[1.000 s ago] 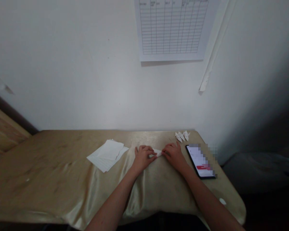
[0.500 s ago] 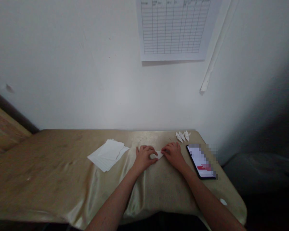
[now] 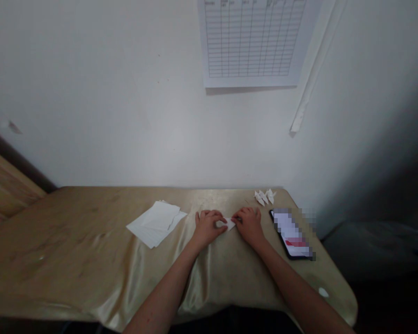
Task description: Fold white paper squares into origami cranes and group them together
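A small piece of folded white paper [image 3: 230,224] lies on the gold tablecloth [image 3: 237,273] between the hands. The left hand [image 3: 209,228], palm down with fingers curved, pinches its left side; the right hand [image 3: 248,224], knuckles arched, grasps its upper right edge with the fingertips. Both forearms reach in from below, converging at the grip. Left of it lie stacked white sheets [image 3: 155,223]; beyond the right hand, folded paper figures [image 3: 264,197]; farther right, a smartphone [image 3: 290,234].

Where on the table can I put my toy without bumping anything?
Try left of the paper stack: that's the biggest bare patch, with just a white speck. Between the arms, nearer than the small paper, there's a smaller one. It's crowded around the right hand, phone and little folded papers.
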Demonstrator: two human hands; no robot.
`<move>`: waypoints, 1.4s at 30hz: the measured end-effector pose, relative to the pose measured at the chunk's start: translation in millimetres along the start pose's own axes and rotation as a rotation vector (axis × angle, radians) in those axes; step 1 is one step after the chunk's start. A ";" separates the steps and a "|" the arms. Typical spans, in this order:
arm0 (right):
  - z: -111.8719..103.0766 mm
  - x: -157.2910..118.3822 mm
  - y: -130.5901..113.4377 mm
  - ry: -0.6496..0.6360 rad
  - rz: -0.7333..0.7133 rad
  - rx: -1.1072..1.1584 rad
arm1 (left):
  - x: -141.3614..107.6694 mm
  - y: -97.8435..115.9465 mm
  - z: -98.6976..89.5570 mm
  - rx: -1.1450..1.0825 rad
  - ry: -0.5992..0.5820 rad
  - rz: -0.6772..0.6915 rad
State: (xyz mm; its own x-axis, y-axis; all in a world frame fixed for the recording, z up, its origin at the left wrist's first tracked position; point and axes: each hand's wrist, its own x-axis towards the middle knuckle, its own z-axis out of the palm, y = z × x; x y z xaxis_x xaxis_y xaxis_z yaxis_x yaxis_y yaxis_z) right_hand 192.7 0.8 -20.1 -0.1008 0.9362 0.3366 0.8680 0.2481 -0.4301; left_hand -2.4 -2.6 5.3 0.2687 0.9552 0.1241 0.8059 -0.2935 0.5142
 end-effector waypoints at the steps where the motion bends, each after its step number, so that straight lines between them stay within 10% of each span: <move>1: 0.2 -0.2 -0.3 0.001 0.001 -0.001 | 0.1 0.1 0.4 -0.003 0.000 -0.004; 42: -2.7 3.8 -6.4 -0.073 0.173 0.059 | 2.2 4.9 5.6 0.061 -0.016 -0.034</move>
State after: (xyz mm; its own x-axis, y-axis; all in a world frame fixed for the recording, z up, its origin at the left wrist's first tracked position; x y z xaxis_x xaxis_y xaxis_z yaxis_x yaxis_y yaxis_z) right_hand 188.1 2.1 -13.8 0.0105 0.9811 0.1930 0.8459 0.0942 -0.5250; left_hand 5.1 -2.1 3.4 0.2484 0.9641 0.0938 0.8452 -0.2630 0.4653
